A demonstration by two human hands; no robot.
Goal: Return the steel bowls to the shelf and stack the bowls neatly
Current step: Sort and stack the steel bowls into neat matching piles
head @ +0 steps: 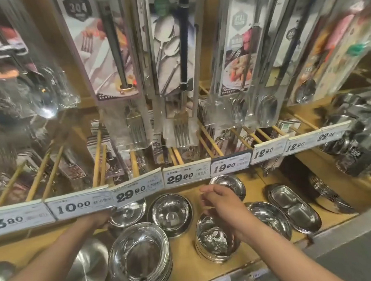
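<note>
Several steel bowls stand on a wooden shelf [257,188]. A wide stack of shallow bowls [140,261] sits at the front. Behind it are a single bowl [171,212] and a back-left bowl [128,211]. A tall stack of small bowls [214,238] stands front centre, with another bowl [228,185] at the back. My right hand [220,202] hovers just above the tall stack, fingers relaxed and holding nothing. My left hand [102,221] reaches to the back-left bowl; its fingers are hidden behind the price label strip.
A price label strip [129,194] on the upper shelf edge overhangs the bowls. Packaged cutlery [173,52] hangs above. To the right lie a shallow bowl [268,218], divided steel dishes [294,207] and stacked plates [331,195]. A flat steel pan [86,274] sits front left.
</note>
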